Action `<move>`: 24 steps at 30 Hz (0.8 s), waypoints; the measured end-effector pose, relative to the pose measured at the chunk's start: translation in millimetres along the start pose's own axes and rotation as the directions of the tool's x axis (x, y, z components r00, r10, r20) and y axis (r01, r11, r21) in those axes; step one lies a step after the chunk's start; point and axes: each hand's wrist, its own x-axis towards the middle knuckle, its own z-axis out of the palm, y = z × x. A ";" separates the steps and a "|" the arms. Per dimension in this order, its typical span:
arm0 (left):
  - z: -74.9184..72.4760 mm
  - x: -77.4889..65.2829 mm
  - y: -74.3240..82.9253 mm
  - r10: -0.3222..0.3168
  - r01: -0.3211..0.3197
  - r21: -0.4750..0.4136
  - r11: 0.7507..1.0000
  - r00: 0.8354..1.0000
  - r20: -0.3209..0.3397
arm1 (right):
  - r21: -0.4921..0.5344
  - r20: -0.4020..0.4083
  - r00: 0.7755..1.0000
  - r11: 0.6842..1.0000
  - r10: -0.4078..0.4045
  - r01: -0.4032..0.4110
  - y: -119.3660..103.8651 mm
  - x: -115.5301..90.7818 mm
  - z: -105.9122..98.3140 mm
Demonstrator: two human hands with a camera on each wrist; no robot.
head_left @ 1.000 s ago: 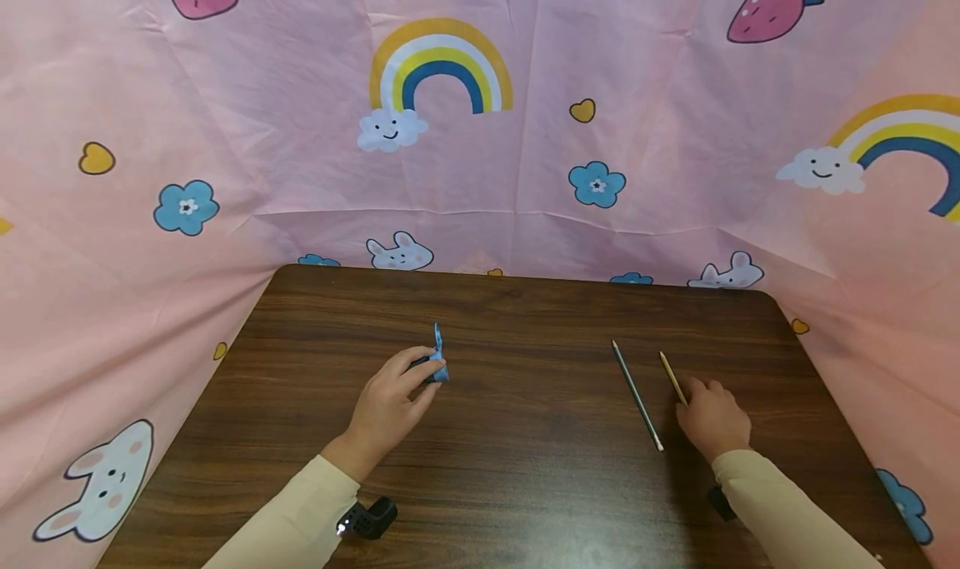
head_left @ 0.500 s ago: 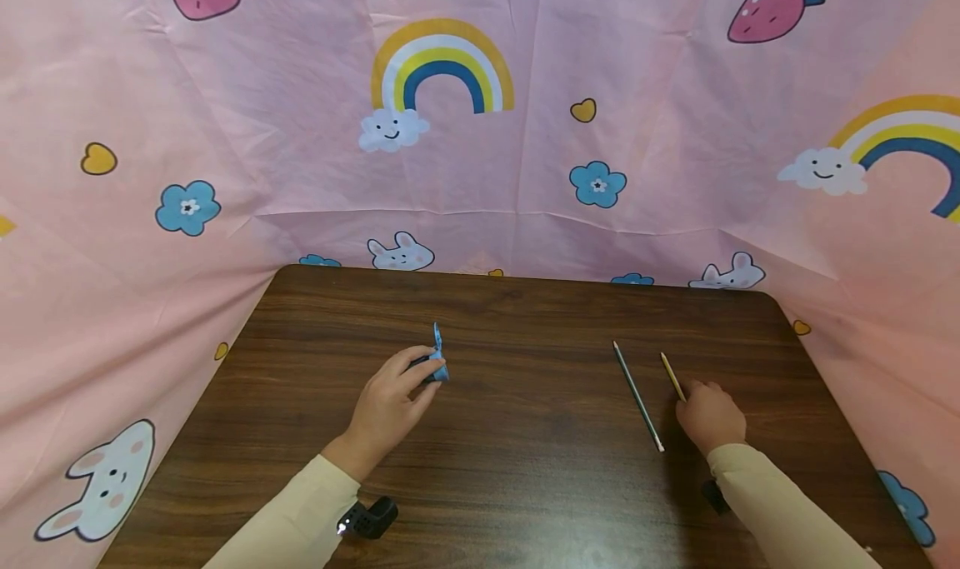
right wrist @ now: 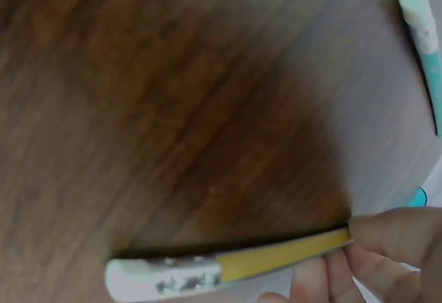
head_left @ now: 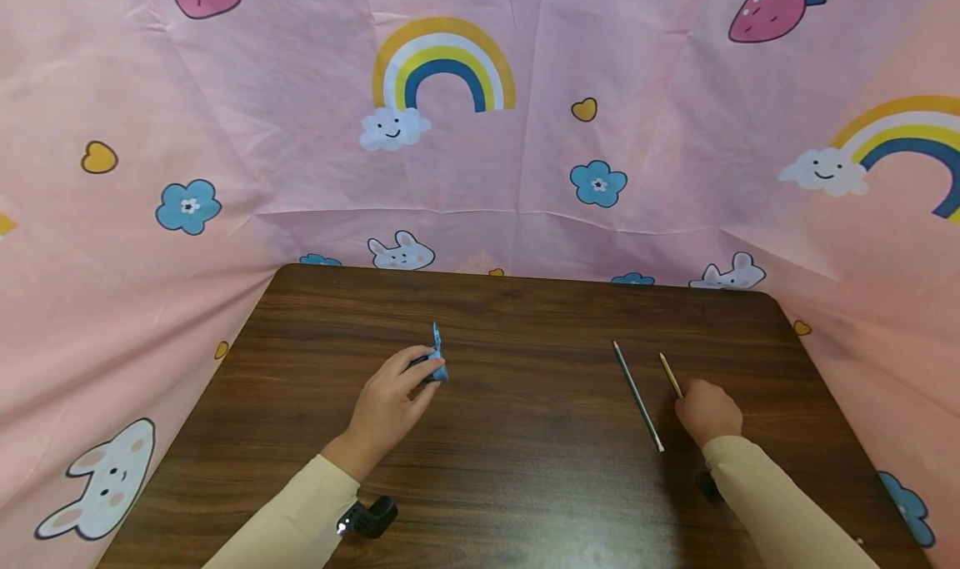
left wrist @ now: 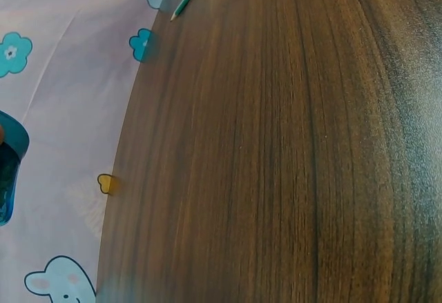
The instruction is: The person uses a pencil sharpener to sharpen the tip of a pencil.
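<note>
The yellow pencil [right wrist: 283,255] is pinched between thumb and fingers of the right hand [head_left: 709,412], its sharpened tip pointing forward and left from the knuckles. In the head view the hand covers its rear part; the right wrist view shows that part, with a white end bearing blurred dark marks. Whether the pencil touches the table [head_left: 525,486] is hard to tell. Just left of this hand lies the green pencil [head_left: 638,396], apart from the yellow one, white end toward the person; the right wrist view cuts it off.

Well to the left, the left hand [head_left: 386,406] has its fingers curled round a small blue object [head_left: 439,371] with a thin flap standing up beyond the fingertips. The fingers hide much of its body, and the left wrist view crops it at the edge, so any contents cannot be made out. Behind both hands, past the table's far edge, hangs a pink printed cloth [head_left: 480,177]
</note>
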 end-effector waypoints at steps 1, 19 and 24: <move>0.1 0.0 -0.1 0.001 -0.001 0.000 1.000 1.000 -0.002 | 0.001 0.003 1.000 1.000 0.002 -0.002 -0.3 0.4 -0.5; 0.2 -0.4 -1.6 -0.006 0.006 -0.003 1.000 1.000 0.004 | -0.020 -0.024 1.000 1.000 0.018 -0.018 -1.5 2.7 -9.4; 1.2 -0.2 -1.7 0.003 -0.003 -0.006 1.000 1.000 0.004 | 0.001 -0.052 0.999 1.000 -0.018 0.018 -1.1 2.8 -8.9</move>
